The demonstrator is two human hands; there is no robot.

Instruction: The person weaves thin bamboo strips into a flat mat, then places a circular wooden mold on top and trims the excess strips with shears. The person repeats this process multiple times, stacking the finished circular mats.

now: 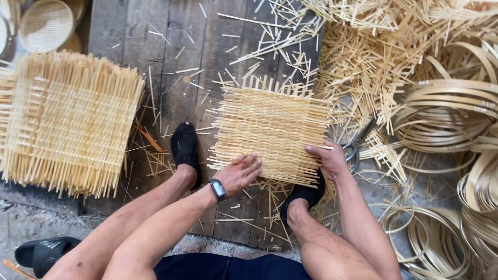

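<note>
A square woven mat [271, 132] of pale bamboo strips lies flat at the centre of the frame on a dark plank board [171, 31], its loose strip ends sticking out on all four sides. The left hand [239, 173] rests palm down on the mat's lower left edge, fingers extended and spread, gripping nothing. The right hand [328, 159] presses the lower right corner, fingers curled over the strip ends; whether it pinches a single strip cannot be told from this angle. A dark wristwatch [217, 189] sits on the left wrist. Two feet in black socks [185, 148] flank the mat's lower edge. Scissors [356, 148] lie just right of the right hand, partly under cuttings. A stack of finished mats [67, 122] fills the left of the frame. Loose strips [358, 57] cover the upper right; coiled bamboo hoops [446, 111] occupy the right edge. Round baskets [44, 23] sit in the upper left.
</note>
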